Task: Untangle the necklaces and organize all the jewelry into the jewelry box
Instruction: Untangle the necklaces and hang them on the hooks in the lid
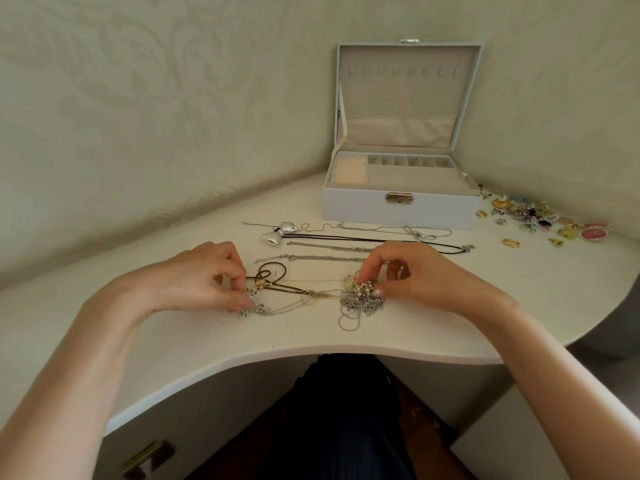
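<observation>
left hand (211, 275) and right hand (401, 275) pinching tangled necklaces (311, 294), open jewelry box (401, 202) behind

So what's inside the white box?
The jewelry box shows cream ring rolls, small dividers and a bare tray, no jewelry. Its front wall hides the tray's near edge.

Single wide-angle cam on the person's head, looking forward and down at the white table (166, 344) from close range, so the edges bow. The necklace tangle (317, 294) lands just below centre, left hand (207, 275) at 8 o'clock, right hand (412, 275) at 4. The open jewelry box (401, 206) sits farther off at 1 o'clock by the wall (138, 116), and the lap (339, 410) is at 6.
</observation>
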Demonstrator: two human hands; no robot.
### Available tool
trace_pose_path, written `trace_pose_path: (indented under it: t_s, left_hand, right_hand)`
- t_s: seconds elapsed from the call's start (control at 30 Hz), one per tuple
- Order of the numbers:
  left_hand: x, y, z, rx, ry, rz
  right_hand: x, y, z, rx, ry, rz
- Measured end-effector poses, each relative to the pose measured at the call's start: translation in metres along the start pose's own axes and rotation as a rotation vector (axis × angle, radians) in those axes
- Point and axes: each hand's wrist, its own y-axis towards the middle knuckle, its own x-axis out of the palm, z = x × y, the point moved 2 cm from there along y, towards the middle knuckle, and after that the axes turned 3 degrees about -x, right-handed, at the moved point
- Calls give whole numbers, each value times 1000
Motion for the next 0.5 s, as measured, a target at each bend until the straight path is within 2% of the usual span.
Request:
trace_pose_path:
  t_s: [0.2, 0.37, 0.43, 0.5]
  left_hand:
    - [1, 3, 5, -108, 135, 4]
    - [-2, -2, 13, -190, 148, -74]
    - [-7, -2, 21, -169, 149, 19]
    - [-9, 6, 37, -59, 27, 263]
  right_hand:
    - [-4, 4, -7, 33, 12, 156]
    - [11, 11, -13, 132, -239, 97]
    - [14, 13, -16, 139, -321, 85]
    - [17, 13, -17, 135, -335, 79]
